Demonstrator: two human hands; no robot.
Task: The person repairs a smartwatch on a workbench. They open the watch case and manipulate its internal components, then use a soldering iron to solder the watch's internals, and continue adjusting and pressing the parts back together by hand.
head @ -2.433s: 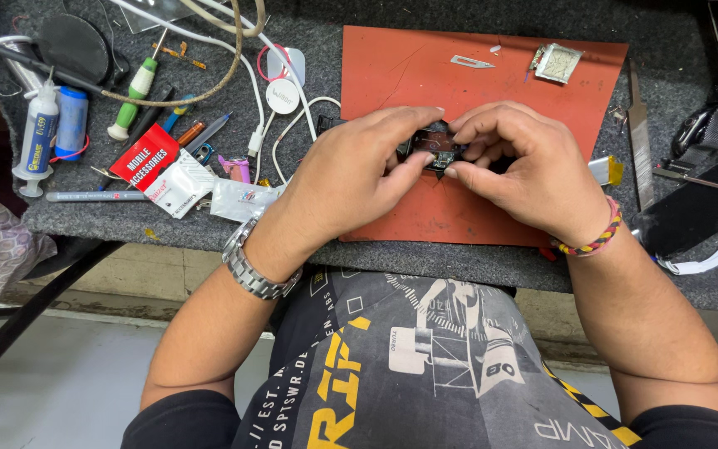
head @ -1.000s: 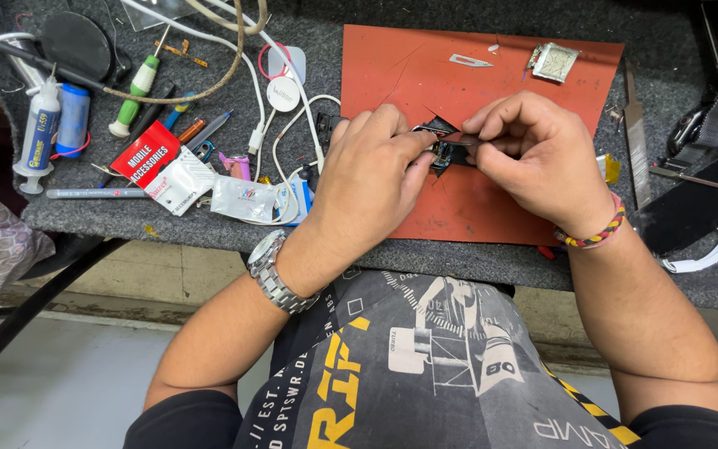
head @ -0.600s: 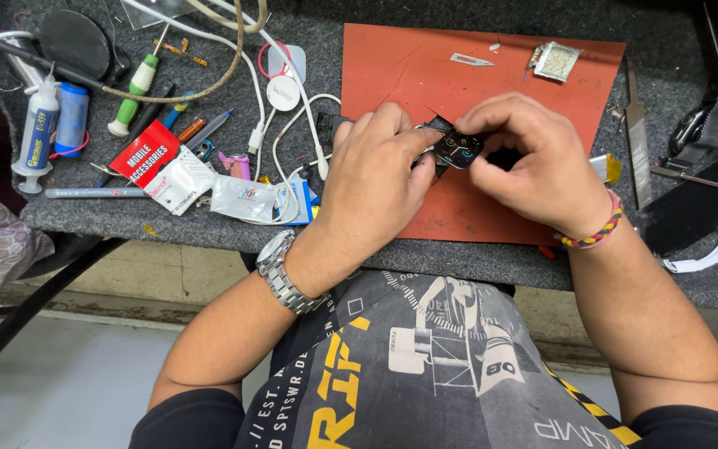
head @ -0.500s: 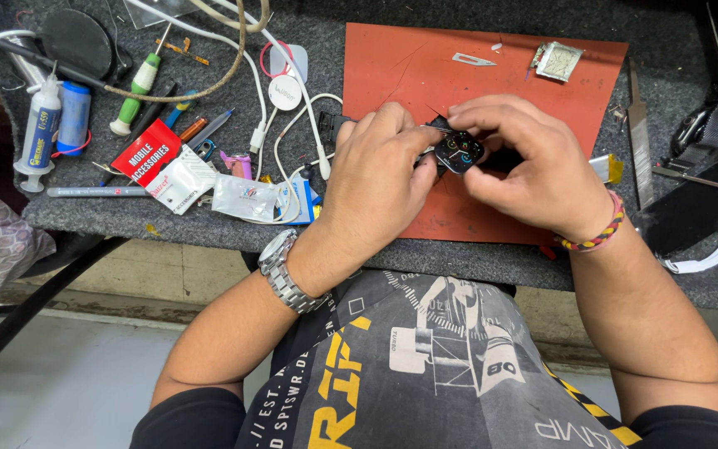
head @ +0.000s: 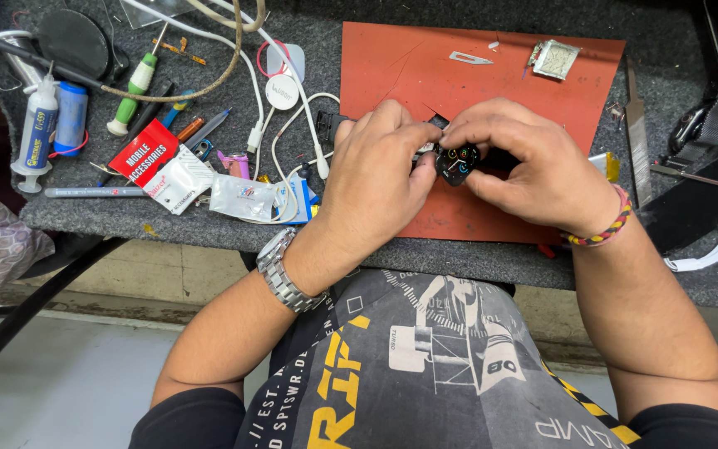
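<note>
Two hands pinch one small watch body (head: 457, 162) over the red mat (head: 492, 75): left hand (head: 380, 179) grips its left edge, right hand (head: 533, 166) its right. Since earlier, its lit, coloured face has turned upward.

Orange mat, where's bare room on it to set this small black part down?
Free: the orange mat's upper middle, between its left edge and the small metal blade; also the strip below the foil packet. The grey bench left of it is crowded with white cables, packets and tools.
</note>
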